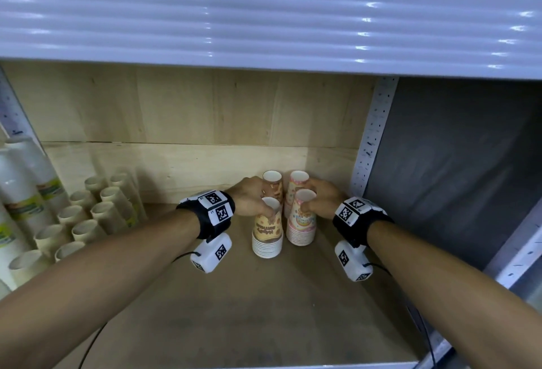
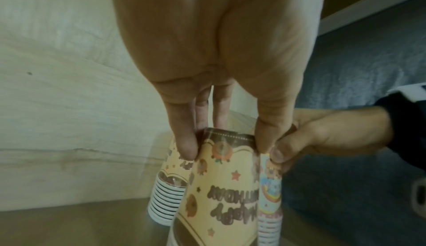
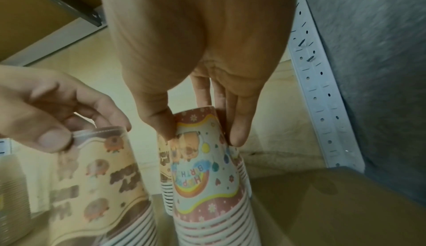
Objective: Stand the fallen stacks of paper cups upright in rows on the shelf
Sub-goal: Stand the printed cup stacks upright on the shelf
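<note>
A: Where are the cup stacks sitting?

B: Four stacks are standing mouth-down in two rows near the back right corner of the shelf (image 1: pixel 264 310). The yellow birthday cup stack (image 1: pixel 267 232) is standing front left, just beside the pink birthday cup stack (image 1: pixel 302 222) at front right. Behind them, the brown-printed stack (image 1: pixel 272 185) and the second pink stack (image 1: pixel 297 184) are standing close to the wooden back panel (image 1: pixel 176 104).

A: What are the hands doing?

B: The left hand (image 1: pixel 249 198) is pinching the top of the yellow stack, thumb on one side and fingers (image 2: pixel 186 144) on the other. The right hand (image 1: pixel 322 200) is pinching the top of the front pink stack the same way, its grip closing on the upper cup's base. The two hands are nearly touching between the stacks.

A: Anything else on the shelf?

B: Plain beige cup stacks (image 1: pixel 88 219) are standing in rows along the left edge, with wrapped white cup sleeves (image 1: pixel 26 181) leaning beyond them. A perforated metal upright (image 1: pixel 372 134) is running up the right side.
</note>
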